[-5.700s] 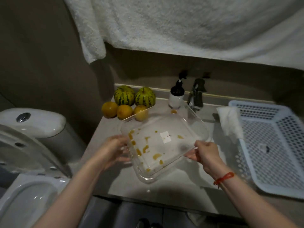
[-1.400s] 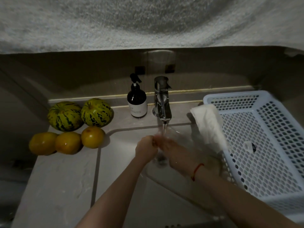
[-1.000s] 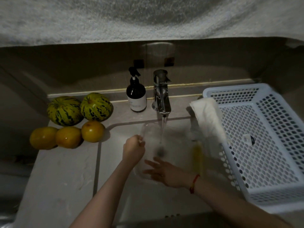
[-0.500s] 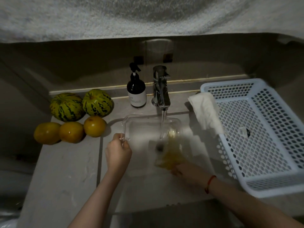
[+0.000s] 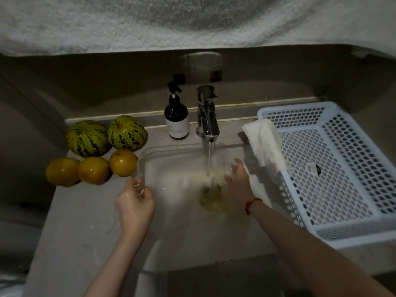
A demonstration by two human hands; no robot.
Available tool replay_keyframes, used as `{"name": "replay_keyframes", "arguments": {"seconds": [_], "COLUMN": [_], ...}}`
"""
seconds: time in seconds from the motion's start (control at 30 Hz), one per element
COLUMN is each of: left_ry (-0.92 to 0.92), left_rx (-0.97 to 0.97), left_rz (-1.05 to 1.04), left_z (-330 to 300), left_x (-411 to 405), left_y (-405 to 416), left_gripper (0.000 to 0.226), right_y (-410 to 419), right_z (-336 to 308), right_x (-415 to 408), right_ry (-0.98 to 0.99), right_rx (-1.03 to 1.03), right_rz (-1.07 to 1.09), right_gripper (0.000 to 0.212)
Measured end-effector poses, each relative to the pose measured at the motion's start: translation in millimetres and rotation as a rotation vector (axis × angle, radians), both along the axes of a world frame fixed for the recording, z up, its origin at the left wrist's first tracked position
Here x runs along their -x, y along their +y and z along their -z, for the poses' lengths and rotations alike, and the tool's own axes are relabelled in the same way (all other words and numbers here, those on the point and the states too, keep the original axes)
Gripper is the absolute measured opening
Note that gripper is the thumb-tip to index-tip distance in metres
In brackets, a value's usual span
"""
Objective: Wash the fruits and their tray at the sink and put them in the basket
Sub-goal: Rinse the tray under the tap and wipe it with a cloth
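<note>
A clear tray is held in the sink in the middle of the frame, under the tap. Water is seen running from the tap onto the right part of the tray, where yellow, dirty water is pooled. The tray's left rim is gripped by the left hand, with its fingers curled round the edge. The right hand is laid inside the tray just right of the water stream, with its fingers straight and a little apart. A red string is worn on the right wrist.

At the left of the frame, two striped green melons are set on the counter, and three oranges are lined up just in front of them. A dark soap bottle is stood just left of the tap. At the right of the frame, a white basket with holes is placed beside the sink, and a white cloth is draped over its left edge. A white towel is hung across the top of the frame.
</note>
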State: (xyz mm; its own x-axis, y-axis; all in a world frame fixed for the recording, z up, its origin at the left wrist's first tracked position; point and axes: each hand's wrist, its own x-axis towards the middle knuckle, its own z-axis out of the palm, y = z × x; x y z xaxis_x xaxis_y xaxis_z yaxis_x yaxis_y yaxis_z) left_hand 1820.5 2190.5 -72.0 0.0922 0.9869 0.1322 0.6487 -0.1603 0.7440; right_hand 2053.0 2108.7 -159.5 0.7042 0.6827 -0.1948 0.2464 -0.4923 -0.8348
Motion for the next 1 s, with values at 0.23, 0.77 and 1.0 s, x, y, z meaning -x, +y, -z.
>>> {"name": "replay_keyframes", "arguments": {"seconds": [0.23,0.77,1.0], "left_ry": [-0.218,-0.118,-0.130], "left_rx": [0.151,0.516,0.524], "left_rz": [0.010,0.352,0.326], "left_z": [28,43,35], "left_x": [1,-51,-39], "left_y": [17,47,42], "left_gripper": [0.006,0.041,0.042], "right_y": [-3,-91,-98], "right_z": [-19,-134,-142], "right_x": [-16,54,57], "right_ry": [0.109,-0.617,-0.572], "right_rx": [-0.036,0.586,0.427], "right_rz": [0.033,0.022,0.192], "right_gripper": [0.028,0.027,0.011]}}
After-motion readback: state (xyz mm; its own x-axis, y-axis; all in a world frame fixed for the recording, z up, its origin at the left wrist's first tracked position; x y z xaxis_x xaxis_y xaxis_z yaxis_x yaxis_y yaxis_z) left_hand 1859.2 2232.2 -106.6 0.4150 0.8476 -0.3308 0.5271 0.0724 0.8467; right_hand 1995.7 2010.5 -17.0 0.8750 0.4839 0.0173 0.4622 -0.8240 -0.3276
